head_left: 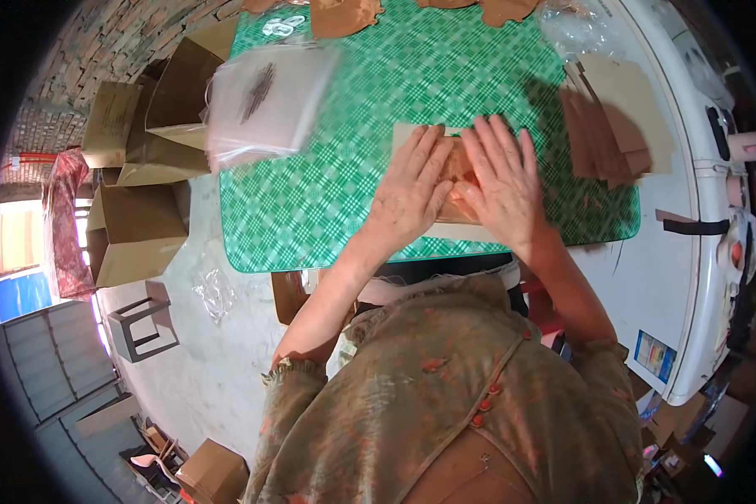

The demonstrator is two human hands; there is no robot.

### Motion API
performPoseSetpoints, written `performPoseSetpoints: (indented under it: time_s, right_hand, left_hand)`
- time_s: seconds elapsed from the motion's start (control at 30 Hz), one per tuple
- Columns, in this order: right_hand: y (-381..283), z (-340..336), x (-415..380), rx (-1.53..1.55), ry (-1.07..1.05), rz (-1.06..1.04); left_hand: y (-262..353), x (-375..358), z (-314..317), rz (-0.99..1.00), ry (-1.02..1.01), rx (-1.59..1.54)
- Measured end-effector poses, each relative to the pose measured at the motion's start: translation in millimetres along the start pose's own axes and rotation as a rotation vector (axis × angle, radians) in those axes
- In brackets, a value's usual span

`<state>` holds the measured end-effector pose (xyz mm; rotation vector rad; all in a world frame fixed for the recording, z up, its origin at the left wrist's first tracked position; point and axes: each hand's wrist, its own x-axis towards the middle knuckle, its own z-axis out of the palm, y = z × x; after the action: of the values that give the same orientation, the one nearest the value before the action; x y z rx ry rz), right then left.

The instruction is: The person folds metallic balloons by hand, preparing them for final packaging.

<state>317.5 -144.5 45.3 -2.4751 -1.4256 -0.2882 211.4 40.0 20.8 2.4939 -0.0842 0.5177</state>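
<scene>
On the green checked tablecloth, a shiny orange-brown piece (459,168) lies over a pale cardboard sheet (403,134) near the table's front edge. My left hand (410,189) rests flat on its left side, fingers stretched forward. My right hand (508,185) lies on its right side with the fingers slightly spread. Both palms press down, and the thumbs come close together over the middle. Much of the piece is hidden under the hands, so I cannot make out its exact kind.
A stack of clear plastic bags (265,101) lies at the table's left. Brown and pale cardboard sheets (622,118) are piled at the right. Brown cut-out shapes (344,17) sit along the far edge. Open cardboard boxes (139,227) stand left of the table, near a grey stool (143,323).
</scene>
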Motion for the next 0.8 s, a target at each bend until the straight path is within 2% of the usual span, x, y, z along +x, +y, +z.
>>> performPoseSetpoints:
  time_s: [0.1, 0.2, 0.33, 0.8]
  right_hand:
    - [-14, 18, 0, 0.015, -0.021, -0.013]
    - [-21, 24, -4, 0.004, -0.028, 0.002]
    - [-21, 29, -6, 0.005, -0.022, 0.032]
    - [-19, 33, -4, 0.004, -0.051, 0.025]
  left_hand:
    - [0, -2, -13, -0.092, 0.068, -0.083]
    - [-16, -9, -30, -0.063, 0.098, 0.073]
    - [-32, -16, -39, -0.075, 0.022, 0.217]
    - [-37, -13, -34, -0.040, -0.030, 0.231]
